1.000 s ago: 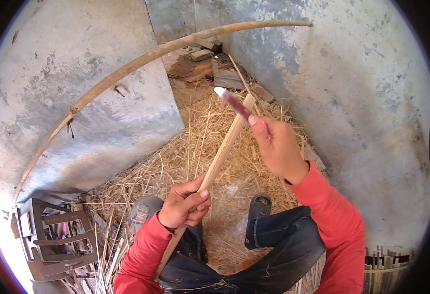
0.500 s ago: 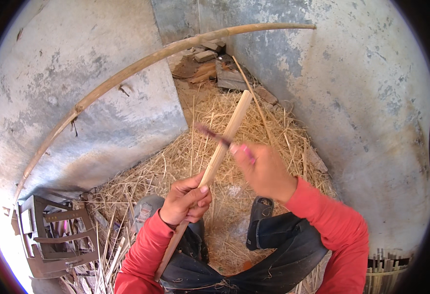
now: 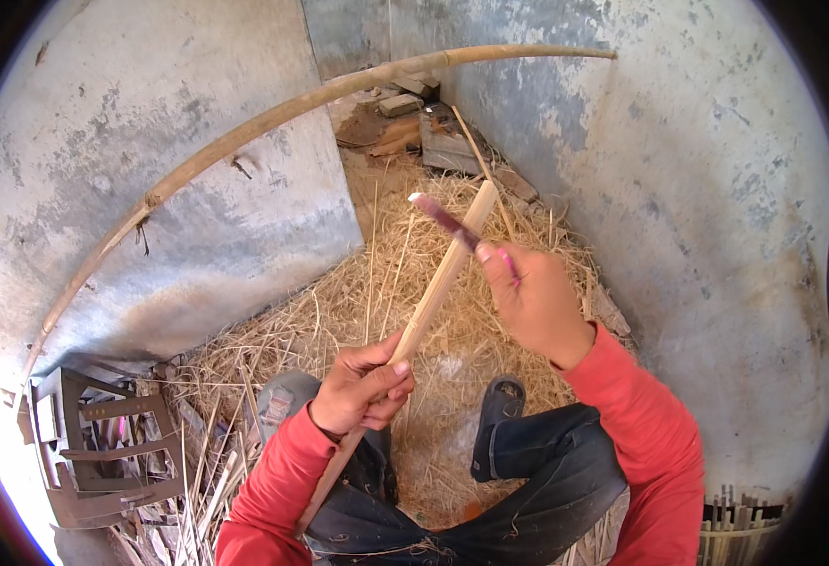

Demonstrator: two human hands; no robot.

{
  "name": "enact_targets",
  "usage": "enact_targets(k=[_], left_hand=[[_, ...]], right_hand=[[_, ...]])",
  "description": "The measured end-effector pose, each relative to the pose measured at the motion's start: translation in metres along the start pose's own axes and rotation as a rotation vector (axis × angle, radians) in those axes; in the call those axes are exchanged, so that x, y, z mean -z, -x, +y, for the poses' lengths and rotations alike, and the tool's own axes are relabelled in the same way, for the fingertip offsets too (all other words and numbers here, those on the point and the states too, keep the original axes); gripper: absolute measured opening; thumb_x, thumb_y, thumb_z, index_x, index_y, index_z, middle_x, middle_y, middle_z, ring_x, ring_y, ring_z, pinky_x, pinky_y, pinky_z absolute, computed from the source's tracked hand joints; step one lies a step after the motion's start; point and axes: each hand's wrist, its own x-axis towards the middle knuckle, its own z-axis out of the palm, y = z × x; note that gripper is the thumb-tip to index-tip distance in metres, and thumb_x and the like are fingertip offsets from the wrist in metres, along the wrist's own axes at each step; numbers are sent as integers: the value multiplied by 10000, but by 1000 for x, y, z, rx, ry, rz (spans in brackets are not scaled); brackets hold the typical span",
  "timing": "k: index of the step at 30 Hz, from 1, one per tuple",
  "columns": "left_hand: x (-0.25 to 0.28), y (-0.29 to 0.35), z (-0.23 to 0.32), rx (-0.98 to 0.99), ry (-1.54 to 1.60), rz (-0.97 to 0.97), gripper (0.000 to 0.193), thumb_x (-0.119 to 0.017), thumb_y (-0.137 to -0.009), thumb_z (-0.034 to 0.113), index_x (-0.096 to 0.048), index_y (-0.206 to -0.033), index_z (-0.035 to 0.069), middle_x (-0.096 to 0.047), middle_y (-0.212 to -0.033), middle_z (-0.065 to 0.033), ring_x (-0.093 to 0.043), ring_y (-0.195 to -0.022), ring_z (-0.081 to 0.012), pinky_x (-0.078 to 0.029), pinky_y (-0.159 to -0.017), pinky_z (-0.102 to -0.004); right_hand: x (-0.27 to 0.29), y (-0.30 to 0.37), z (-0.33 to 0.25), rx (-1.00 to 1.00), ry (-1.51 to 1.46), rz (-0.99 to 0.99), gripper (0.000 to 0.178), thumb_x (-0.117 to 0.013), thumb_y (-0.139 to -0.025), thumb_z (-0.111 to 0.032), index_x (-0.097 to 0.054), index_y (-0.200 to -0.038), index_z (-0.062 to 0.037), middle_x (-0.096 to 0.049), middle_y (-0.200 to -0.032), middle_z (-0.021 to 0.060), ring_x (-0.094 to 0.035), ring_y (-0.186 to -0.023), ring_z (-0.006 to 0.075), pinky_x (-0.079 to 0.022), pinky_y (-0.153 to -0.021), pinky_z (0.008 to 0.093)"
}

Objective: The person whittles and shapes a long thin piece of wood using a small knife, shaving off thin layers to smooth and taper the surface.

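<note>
Knife (image 3: pixel 443 217) across strip (image 3: pixel 427 310), clear of walls (image 3: pixel 707 217)

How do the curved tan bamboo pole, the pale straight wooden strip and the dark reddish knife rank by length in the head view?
1. Curved tan bamboo pole: longest by far.
2. Pale straight wooden strip: second, partly hidden.
3. Dark reddish knife: shortest, handle partly covered.
Apparent lengths only; nearness may mislead.

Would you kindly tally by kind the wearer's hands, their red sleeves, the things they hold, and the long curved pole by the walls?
Hands: 2 (left hand, right hand)
Red sleeves: 2
Knife in the right hand: 1
Wooden strip in the left hand: 1
Long curved pole: 1
Total: 7
</note>
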Motion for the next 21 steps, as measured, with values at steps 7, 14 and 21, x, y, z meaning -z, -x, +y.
enact_targets(k=[7,14,21], left_hand=[[-1,0,5,0,3,27,514,-510,-1071,102,-426,-1571,188,-480,-795,-39,-335,-473,-49,-241,-379,-212],[1,-1,5,25,78,47,474,-516,-1073,115,-463,-1542,152,-488,-799,-37,-342,-474,-51,-238,-383,-217],[0,-2,10,1,100,6,433,-519,-1074,126,-504,-1506,159,-473,-784,-31,-330,-472,-51,-234,-387,-215]], right_hand=[[-21,19,-9,11,-130,-146,398,-573,-1050,-291,-617,-793,10,-525,-561,196,-528,-464,357,-398,-472,434],[-37,37,-17,27,-173,-288,412,-558,-1052,-309,-626,-799,9,-552,-584,223,-566,-492,382,-417,-482,447],[-36,28,-22,93,-222,-176,423,-552,-1053,-312,-615,-792,14,-576,-615,233,-599,-536,389,-431,-499,444]])
